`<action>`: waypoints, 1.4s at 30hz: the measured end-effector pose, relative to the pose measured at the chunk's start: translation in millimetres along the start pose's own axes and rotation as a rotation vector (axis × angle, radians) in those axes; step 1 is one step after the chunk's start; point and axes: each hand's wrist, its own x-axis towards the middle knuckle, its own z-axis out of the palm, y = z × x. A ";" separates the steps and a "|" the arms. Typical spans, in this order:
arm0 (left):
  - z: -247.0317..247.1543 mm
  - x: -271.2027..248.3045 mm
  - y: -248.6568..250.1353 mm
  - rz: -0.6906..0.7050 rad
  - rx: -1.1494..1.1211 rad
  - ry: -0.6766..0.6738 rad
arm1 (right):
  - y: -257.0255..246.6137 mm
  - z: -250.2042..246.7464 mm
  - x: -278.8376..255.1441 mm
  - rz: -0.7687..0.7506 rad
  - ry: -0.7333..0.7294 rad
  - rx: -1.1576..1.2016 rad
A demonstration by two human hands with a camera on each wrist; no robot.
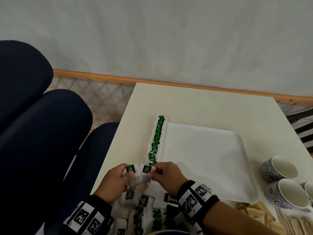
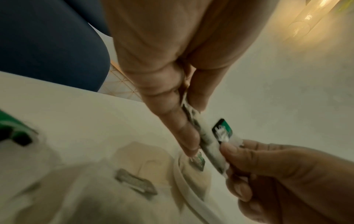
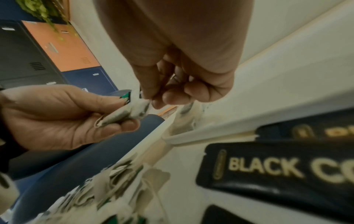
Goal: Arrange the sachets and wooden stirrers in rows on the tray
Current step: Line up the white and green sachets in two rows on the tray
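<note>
The left hand (image 1: 116, 179) grasps a small stack of white sachets with green labels (image 1: 131, 173), thumb on top and fingers curled below. The right hand (image 1: 166, 178) pinches 1 sachet (image 1: 147, 169) at the front of this stack between thumb and fingertips, as if to peel it off. Both hands are just at the near end of the row of green sachets (image 1: 156, 138), which lies along the left rim of the white tray (image 1: 211, 160). More sachets lie loose near the wrists, with black coffee sachets (image 1: 170, 199) beside them; the wooden stirrers (image 1: 294, 223) wait at the right, near the cups (image 1: 279, 168).

To do this step well, I think the right hand should take only 1 sachet, keep its label up, and lay it overlapping the last one, in line with the row. The left hand should hold the stack steady and close.
</note>
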 end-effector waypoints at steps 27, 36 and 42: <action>-11.8 -1.1 -5.4 -0.016 0.013 0.088 | -0.4 3.4 8.8 0.225 0.056 -0.150; -7.3 -0.1 -1.2 0.011 0.042 0.104 | -13.2 -2.1 5.2 0.024 0.211 -0.088; 1.1 1.5 1.6 0.104 0.161 0.048 | -23.8 1.4 -6.2 -0.176 -0.078 -0.006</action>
